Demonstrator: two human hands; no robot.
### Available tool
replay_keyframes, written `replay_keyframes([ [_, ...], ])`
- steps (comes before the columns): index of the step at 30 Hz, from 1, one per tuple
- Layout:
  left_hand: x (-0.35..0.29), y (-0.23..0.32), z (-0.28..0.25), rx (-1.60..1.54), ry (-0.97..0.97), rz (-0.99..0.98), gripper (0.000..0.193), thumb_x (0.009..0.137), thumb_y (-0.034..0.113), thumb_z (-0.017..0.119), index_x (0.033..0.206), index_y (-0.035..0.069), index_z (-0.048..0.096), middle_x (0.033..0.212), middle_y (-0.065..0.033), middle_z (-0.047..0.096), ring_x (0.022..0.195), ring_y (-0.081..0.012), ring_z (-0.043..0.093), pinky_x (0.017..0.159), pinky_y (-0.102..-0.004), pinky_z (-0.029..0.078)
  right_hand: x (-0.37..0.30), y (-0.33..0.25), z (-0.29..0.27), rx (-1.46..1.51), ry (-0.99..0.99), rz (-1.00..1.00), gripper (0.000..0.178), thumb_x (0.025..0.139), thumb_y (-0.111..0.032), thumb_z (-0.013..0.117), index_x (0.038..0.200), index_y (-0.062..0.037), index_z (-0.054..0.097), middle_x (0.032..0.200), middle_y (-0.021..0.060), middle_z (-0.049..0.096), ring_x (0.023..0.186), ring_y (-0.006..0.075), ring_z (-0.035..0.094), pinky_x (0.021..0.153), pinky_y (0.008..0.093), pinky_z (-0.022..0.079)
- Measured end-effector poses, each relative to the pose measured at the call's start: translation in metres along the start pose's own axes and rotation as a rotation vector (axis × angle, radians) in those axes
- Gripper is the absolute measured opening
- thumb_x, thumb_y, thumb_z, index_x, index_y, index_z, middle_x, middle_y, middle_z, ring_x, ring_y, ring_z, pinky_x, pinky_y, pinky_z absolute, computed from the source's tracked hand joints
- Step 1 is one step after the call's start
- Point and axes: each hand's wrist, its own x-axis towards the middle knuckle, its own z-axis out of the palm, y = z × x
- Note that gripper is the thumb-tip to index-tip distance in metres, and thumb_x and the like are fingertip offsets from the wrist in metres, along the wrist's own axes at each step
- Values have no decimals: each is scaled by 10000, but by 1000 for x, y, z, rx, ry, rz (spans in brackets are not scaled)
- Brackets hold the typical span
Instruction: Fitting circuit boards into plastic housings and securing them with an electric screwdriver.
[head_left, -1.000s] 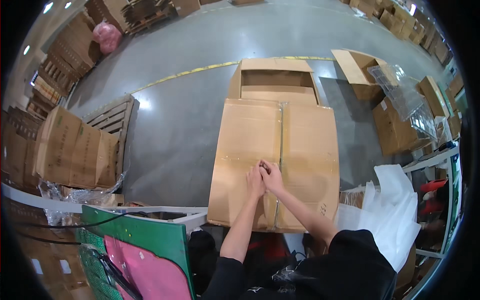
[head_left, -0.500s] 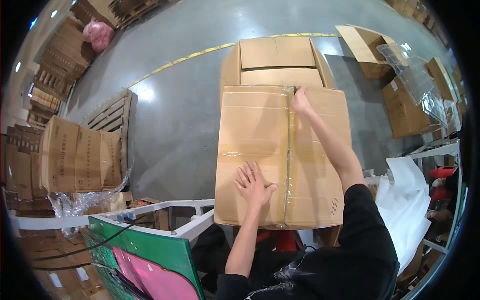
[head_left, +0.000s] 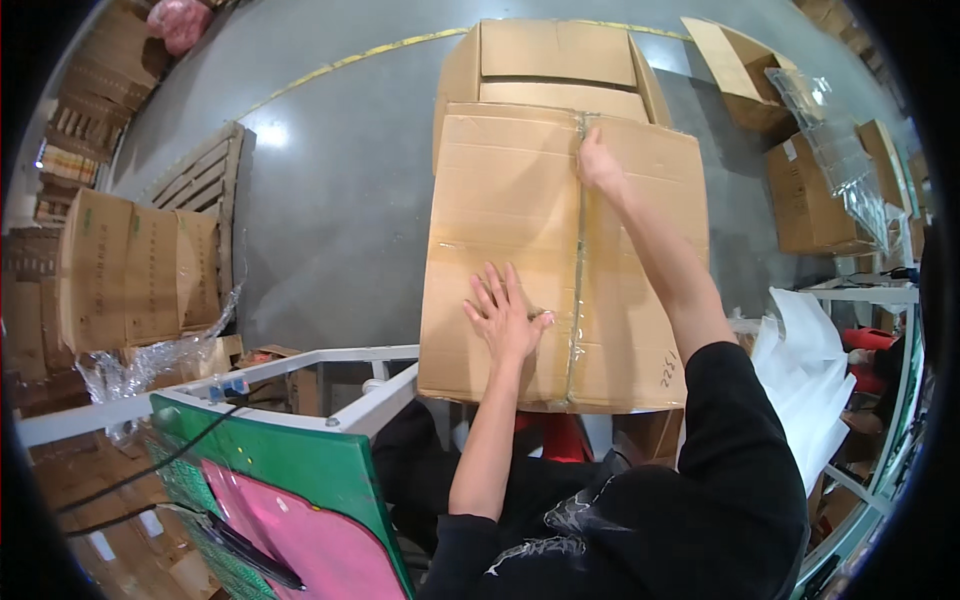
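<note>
A large brown cardboard carton [head_left: 500, 200] lies in front of me, its taped centre seam [head_left: 577, 290] running from the far edge to the near edge. My left hand [head_left: 508, 322] rests flat on the left flap with its fingers spread. Near the far end of the seam, my right hand [head_left: 600, 160] is closed, knuckles up, against the tape. Whatever its fingers grip is hidden beneath them.
Behind the carton stands an open cardboard box [head_left: 560, 55]. More boxes [head_left: 810, 195] and clear plastic packaging [head_left: 835, 150] sit at the right, above white foam sheets [head_left: 800, 385]. To the left are stacked cartons [head_left: 140, 270], a wooden pallet [head_left: 200, 175] and a green board [head_left: 260, 440].
My right hand has moved a little toward me along the seam, away from the carton's far edge. The left hand stays flat on the flap. The whole scene has shifted upward in view.
</note>
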Motion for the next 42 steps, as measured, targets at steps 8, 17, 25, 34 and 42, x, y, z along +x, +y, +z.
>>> replay_keyframes([
  [8, -14, 5, -8, -7, 64, 62, 1073, 695, 468, 769, 1508, 104, 172, 1575, -177, 91, 1456, -379, 14, 1119, -641, 34, -100, 19, 35, -34, -315, 6, 704, 917, -261, 516, 1313, 198, 157, 1013, 339, 625, 968, 430, 634, 844, 474, 498],
  [17, -97, -35, 35, -1235, 321, -49, 365, 910, 106, 583, 1253, 26, 485, 1165, -110, 571, 1067, -172, 535, 924, -303, 418, -265, 2, 14, 28, -534, -79, 605, 903, -281, 541, 1171, 201, 293, 997, 371, 608, 983, 444, 624, 844, 477, 497],
  [25, -184, -37, 73, -1467, 341, -373, 318, 933, 74, 552, 1235, 14, 471, 1145, -92, 569, 1010, -147, 557, 799, -262, 474, -370, 3, 20, 44, -638, -156, 618, 879, -300, 597, 1186, 159, 321, 998, 363, 609, 952, 466, 620, 833, 450, 504],
  [34, -202, -65, 47, -2345, 34, -20, 658, 911, 31, 528, 1476, -9, 192, 1523, -165, 259, 1389, -257, 300, 1083, -399, 316, -449, 29, 26, 304, -605, -52, 407, 924, -320, 569, 1135, 21, 502, 956, 294, 633, 953, 462, 602, 822, 496, 469],
  [42, -198, -62, 45, -2333, -53, 108, 694, 899, 90, 548, 1493, 19, 197, 1506, -98, 304, 1371, -224, 318, 1086, -373, 292, -463, 25, 84, 722, -313, 7, 406, 939, -301, 570, 1127, 52, 498, 984, 243, 633, 953, 363, 625, 865, 413, 466],
])
